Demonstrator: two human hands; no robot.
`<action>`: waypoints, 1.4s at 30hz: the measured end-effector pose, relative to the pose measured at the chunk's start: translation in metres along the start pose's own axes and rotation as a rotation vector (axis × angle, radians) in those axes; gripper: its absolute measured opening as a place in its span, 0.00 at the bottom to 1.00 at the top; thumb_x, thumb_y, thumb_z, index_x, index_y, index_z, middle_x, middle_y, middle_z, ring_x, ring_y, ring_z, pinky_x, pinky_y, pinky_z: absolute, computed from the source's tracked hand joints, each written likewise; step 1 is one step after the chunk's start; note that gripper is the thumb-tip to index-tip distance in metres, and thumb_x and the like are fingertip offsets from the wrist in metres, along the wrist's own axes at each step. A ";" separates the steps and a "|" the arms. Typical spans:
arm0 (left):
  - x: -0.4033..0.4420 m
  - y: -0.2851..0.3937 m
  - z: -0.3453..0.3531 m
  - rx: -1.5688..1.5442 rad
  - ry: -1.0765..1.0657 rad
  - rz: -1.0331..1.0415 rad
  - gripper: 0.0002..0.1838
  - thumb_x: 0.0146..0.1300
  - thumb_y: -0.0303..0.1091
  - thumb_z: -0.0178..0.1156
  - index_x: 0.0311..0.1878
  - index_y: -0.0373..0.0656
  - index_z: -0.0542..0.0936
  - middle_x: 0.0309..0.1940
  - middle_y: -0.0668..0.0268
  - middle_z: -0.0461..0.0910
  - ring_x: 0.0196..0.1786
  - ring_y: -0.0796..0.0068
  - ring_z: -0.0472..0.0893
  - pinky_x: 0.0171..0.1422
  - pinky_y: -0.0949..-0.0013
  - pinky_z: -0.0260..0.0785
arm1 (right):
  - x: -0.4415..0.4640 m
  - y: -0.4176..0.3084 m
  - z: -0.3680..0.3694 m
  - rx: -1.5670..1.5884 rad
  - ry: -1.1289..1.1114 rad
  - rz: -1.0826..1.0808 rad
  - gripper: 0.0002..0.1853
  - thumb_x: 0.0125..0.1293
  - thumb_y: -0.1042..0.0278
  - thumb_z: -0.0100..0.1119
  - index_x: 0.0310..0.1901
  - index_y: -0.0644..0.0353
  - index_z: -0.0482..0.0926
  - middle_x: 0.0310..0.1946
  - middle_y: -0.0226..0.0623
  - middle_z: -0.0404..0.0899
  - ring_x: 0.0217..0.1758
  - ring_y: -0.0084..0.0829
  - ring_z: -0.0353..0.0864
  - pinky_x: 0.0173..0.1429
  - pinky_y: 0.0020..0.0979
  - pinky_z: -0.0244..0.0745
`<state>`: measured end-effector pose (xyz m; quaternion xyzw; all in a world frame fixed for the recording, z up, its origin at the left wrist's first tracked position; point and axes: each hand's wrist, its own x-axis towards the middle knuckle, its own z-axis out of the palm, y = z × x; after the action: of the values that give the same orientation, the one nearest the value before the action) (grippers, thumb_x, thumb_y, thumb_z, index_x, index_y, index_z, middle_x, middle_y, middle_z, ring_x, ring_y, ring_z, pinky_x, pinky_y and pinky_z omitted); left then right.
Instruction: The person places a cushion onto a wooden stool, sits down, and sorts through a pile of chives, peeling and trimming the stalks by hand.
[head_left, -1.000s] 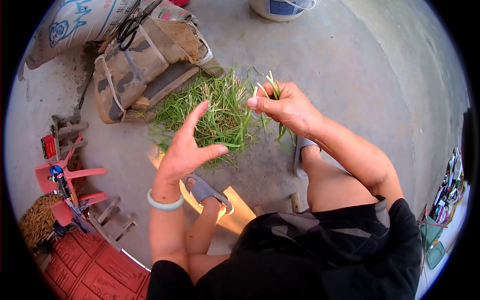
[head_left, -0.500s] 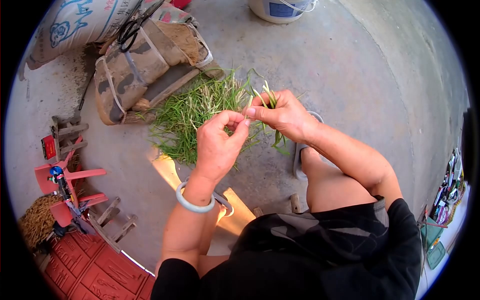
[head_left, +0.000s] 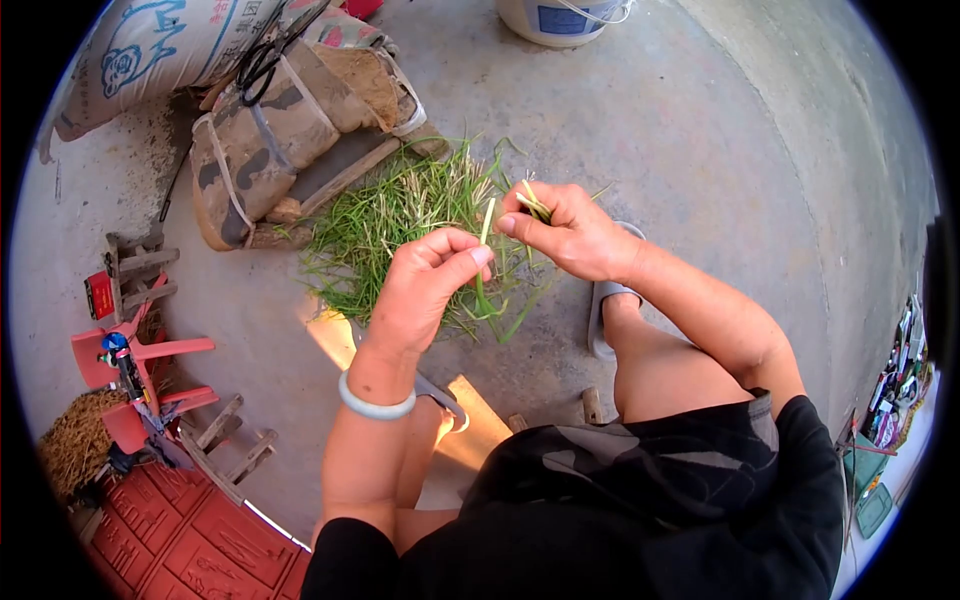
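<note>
L hand [head_left: 430, 275]: grip narrow, thumb + fingers pinching a single stalk [head_left: 487, 222], pale end up, green leaves hanging below; prob. held thus to expose the pale end. R hand [head_left: 575, 238]: grip closed on small bunch [head_left: 536, 208], pale ends out twd L hand, presumably kept together for easy access. Hands near each other, apart. Green pile [head_left: 395, 225] on floor [head_left: 650, 130], beyond L hand, beside worn padded bundle [head_left: 270, 140]; likely put there for short reach. Scissors [head_left: 257, 72] atop bundle, prob. parked clear of pile.
</note>
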<state>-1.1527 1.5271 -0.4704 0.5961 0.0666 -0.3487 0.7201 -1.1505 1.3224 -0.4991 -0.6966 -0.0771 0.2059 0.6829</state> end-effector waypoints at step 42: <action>-0.017 -0.046 -0.048 0.989 -0.006 -0.031 0.25 0.58 0.24 0.57 0.61 0.36 0.70 0.58 0.55 0.72 0.55 0.67 0.74 0.59 0.67 0.67 | 0.014 -0.015 -0.038 0.490 0.290 0.216 0.10 0.69 0.61 0.55 0.35 0.58 0.77 0.24 0.24 0.75 0.18 0.11 0.57 0.21 0.17 0.49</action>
<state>-1.1770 1.5755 -0.5124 0.8645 -0.1002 -0.3507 0.3458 -1.1204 1.2942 -0.4874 -0.5377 0.1475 0.1881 0.8086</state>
